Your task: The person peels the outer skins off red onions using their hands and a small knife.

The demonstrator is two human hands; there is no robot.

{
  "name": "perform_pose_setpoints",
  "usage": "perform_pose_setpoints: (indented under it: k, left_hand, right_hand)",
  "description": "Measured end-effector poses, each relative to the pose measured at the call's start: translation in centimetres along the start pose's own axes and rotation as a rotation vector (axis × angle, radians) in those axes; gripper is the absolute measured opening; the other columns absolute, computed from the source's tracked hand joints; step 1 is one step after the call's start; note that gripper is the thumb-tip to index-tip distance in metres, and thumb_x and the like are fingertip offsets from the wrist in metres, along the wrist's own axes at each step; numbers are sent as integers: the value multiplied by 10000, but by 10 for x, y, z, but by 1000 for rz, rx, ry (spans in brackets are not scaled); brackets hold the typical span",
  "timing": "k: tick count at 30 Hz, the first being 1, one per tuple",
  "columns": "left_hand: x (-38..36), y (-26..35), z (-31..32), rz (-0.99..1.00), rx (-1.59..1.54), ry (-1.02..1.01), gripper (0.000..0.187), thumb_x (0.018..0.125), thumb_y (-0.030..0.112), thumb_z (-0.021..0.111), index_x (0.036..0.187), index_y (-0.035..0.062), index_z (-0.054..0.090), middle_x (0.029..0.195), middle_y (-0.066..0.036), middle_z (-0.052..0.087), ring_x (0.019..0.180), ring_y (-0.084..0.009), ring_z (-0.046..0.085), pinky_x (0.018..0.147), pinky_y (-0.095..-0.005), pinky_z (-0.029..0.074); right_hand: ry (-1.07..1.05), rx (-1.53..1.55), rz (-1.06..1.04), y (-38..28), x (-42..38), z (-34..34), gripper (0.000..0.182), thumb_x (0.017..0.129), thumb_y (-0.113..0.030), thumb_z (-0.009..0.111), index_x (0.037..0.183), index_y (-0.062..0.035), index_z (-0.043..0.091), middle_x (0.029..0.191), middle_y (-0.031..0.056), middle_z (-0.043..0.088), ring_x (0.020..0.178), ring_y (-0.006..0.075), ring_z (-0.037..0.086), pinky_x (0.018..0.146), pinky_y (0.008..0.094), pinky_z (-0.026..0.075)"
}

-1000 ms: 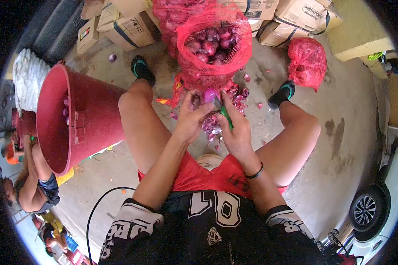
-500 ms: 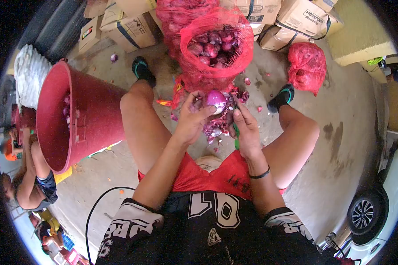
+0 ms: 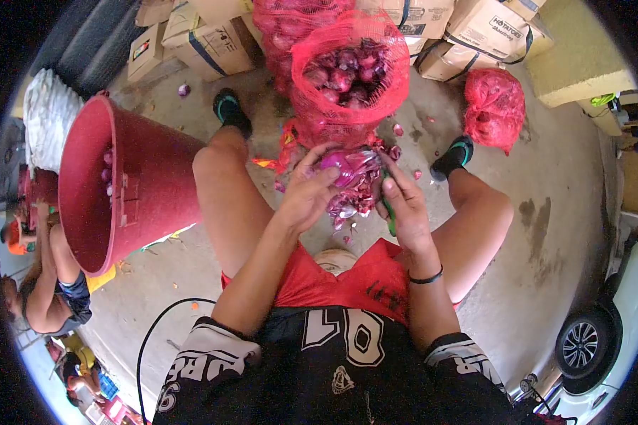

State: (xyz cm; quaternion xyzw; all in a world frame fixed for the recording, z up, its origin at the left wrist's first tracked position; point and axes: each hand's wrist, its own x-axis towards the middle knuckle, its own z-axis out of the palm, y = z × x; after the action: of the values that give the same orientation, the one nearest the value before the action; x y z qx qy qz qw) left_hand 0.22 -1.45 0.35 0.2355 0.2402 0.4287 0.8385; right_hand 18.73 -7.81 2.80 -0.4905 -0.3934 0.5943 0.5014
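Observation:
My left hand [image 3: 305, 196] is closed around a red onion [image 3: 339, 168], thumb lying across its near side. In my right hand [image 3: 410, 211] is a knife with a green handle [image 3: 390, 218]; its blade is hard to make out among the skins. A strip of purple skin stretches from the onion toward the right hand. Below both hands lies a heap of loose onion skins [image 3: 349, 204]. Just beyond stands an open red mesh sack [image 3: 313, 120] with red onions [image 3: 342, 79] inside.
A large red tub [image 3: 156, 191] with onions in it leans at the left. Cardboard boxes [image 3: 216, 49] line the back. A tied red mesh bag [image 3: 494, 106] lies at the right. Another person [image 3: 46, 290] sits at far left, and a car wheel [image 3: 581, 343] shows lower right.
The right hand has moved slightly right and down with the knife. A skin strip now stretches from the onion, which has turned a little in the left hand.

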Motion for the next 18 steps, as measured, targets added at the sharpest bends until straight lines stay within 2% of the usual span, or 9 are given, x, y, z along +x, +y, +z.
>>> perform_pose_setpoints:
  k: [1,8,9,13,16,18]
  left_hand:
    - [0,1,0,-1,-11,-3,540,894,175,649,1361,79,396,1255,-135,563,1159,-274,568,1021,-466,452]
    - [-3,7,-2,-84,-45,-4,564,866,142,660,1354,81,384,1275,-150,543,1122,-295,594,963,-475,501]
    - [-4,8,-1,-89,-35,-3,566,863,136,658,1353,81,380,1275,-150,542,1122,-297,594,956,-479,505]
    - [-3,8,-5,-70,-10,-37,557,863,91,636,1351,78,369,1273,-141,533,1121,-307,592,943,-498,509]
    - [-2,7,-4,-11,5,-6,567,854,60,630,1357,75,367,1275,-134,523,1127,-305,587,935,-492,513]
    - [0,8,-2,29,7,20,569,844,30,629,1353,73,378,1276,-129,518,1129,-301,583,927,-480,516]
  right_hand:
    - [82,111,13,-2,-1,0,451,996,-206,518,1421,-76,440,770,-59,497,592,31,389,508,189,319]
    - [282,141,-60,-14,7,-16,438,1009,-209,486,1424,-81,434,815,-41,540,602,40,424,500,185,349]
    - [307,156,-83,-12,7,-20,439,1004,-248,499,1411,-94,440,844,21,565,581,65,452,491,186,350]
    - [487,241,-97,-10,10,-31,448,1010,-256,487,1421,-90,421,836,22,561,575,64,448,486,181,351]
    - [464,135,-97,-11,9,-41,477,1011,-256,485,1450,-101,380,839,18,559,576,64,446,482,183,351]
    - [360,-144,-67,-3,8,-39,524,1007,-269,494,1476,-94,338,789,-5,527,568,52,409,484,190,331]
